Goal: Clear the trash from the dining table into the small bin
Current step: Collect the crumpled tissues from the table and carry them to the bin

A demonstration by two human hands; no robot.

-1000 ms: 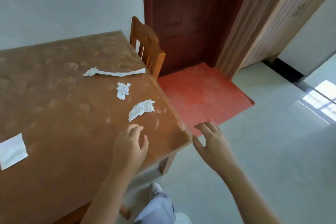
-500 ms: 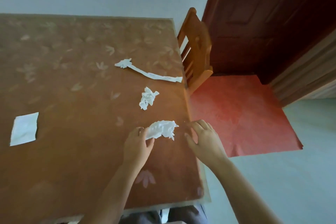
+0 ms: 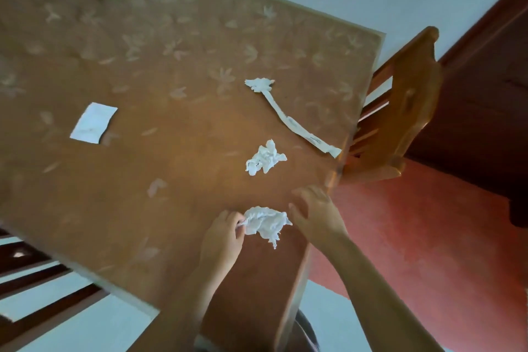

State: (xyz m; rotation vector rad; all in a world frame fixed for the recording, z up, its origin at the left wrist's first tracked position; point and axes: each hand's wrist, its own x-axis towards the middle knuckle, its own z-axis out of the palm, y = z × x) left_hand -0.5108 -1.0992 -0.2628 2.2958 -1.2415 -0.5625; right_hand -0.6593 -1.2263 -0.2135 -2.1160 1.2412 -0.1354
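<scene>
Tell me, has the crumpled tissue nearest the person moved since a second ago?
Yes. The nearest crumpled tissue, pinched by the left hand, has been drawn toward the person, farther from the middle crumpled wad.

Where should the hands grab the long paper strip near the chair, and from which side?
Probably at the crumpled head of the long paper strip, the end farthest from the table edge: it is bunched and raised, so fingers can pinch it from above. The rest lies flat, with its tail end at the table edge beside the chair.

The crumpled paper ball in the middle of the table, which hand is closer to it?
Right. The right hand hovers open just below and right of the crumpled paper ball. The left hand sits lower and farther, pinching a different tissue wad.
</scene>
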